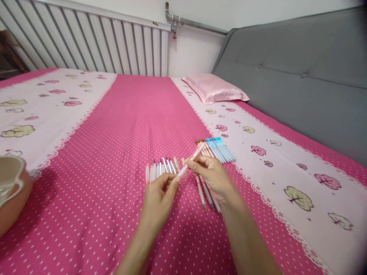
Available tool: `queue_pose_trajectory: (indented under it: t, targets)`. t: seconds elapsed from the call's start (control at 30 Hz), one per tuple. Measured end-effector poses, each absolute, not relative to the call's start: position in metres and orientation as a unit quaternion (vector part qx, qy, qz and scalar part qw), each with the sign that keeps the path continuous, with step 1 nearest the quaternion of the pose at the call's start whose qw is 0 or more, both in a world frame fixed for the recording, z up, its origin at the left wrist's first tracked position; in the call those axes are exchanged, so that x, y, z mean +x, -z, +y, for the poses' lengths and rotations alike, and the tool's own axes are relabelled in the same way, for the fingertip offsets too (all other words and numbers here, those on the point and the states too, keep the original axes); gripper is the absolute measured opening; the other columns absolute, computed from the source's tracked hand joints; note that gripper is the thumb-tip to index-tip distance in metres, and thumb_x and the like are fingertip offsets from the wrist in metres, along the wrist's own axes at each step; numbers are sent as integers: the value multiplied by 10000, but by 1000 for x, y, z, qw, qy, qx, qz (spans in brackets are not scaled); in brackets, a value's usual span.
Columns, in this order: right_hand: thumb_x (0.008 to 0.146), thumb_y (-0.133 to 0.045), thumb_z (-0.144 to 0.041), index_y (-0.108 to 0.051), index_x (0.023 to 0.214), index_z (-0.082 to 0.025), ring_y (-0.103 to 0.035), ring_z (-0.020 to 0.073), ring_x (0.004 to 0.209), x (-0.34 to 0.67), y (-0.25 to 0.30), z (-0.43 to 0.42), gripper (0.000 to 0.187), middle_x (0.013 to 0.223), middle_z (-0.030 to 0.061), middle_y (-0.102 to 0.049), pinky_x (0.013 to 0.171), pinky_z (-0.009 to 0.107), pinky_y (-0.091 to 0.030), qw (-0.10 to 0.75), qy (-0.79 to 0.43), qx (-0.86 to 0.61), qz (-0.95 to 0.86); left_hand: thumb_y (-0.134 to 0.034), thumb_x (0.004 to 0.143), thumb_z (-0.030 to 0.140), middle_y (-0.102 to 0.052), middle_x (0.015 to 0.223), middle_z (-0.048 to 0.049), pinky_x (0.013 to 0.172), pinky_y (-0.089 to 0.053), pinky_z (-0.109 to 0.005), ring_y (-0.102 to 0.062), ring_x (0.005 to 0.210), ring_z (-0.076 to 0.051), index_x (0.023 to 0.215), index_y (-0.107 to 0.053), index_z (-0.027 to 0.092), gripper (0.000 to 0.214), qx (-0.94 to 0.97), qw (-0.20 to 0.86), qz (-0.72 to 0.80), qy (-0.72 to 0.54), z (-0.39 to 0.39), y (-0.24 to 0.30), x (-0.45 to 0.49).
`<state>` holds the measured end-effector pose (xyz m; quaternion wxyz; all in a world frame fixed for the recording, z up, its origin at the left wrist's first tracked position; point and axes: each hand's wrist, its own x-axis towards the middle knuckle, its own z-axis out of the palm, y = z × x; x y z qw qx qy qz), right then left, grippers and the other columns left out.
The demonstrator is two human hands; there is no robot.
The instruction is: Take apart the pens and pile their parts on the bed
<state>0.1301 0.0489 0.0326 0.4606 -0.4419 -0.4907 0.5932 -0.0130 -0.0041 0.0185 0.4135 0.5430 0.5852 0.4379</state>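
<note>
Pen (197, 150) of pale pink slants over the dotted pink bedspread (129, 114), held in two places, its far end pointing toward one o'clock. The left hand (159, 194) grasps its near end between thumb and fingers, and the right hand (213, 173) pinches it near the middle, so that both are closed on the same barrel. Taking that pen as the centre of the dial, a row of light pens (155, 172) lies at nine o'clock, just beyond the left hand, several with dark tips pointing away toward twelve. At two o'clock a neat fan of blue pens (220, 149) lies side by side, with peach pens (207, 149) just beside it, partly covered in view by the held one. More pinkish pens (200, 193) stick out at five o'clock below the right hand, their points toward six; whether the hand touches them cannot be told. Farther out, a peach container (24, 194) stands at nine o'clock, cut off by the edge of view, a pink pillow (215, 89) lies at one near the grey headboard (301, 68), a white radiator (100, 42) spans ten to eleven, and a grey pipe (200, 26) with a red-handled valve (174, 37) runs at twelve
</note>
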Motion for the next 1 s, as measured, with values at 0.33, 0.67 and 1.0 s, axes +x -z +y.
queue_pose_trajectory:
  t: [0.33, 0.67, 1.0]
  targets:
    - [688, -670, -298, -676, 867, -191, -473, 85, 616, 131, -37, 46, 208, 704, -11, -583, 568, 225, -362, 457, -638, -409, -465, -584, 731, 439, -627, 716, -30, 566, -436, -231, -555, 600, -115, 907, -589, 143, 345, 464, 478, 551, -503, -1, -15, -14]
    - [698, -666, -293, -669, 852, -195, -490, 84, 636, 132, -39, 44, 183, 769, 6, -604, 581, 217, -390, 466, -645, -397, -458, -492, 803, 435, -576, 579, -9, 533, -393, -224, -511, 542, -109, 700, -615, 141, 336, 491, 447, 555, -500, -4, -18, -16]
    - [704, -666, -293, -665, 862, -197, -483, 76, 609, 131, -40, 44, 185, 717, -9, -576, 565, 215, -388, 465, -656, -391, -449, -656, 685, 382, -604, 748, -11, 585, -435, -231, -551, 655, -124, 996, -563, 165, 390, 466, 399, 575, -541, -3, -20, -14]
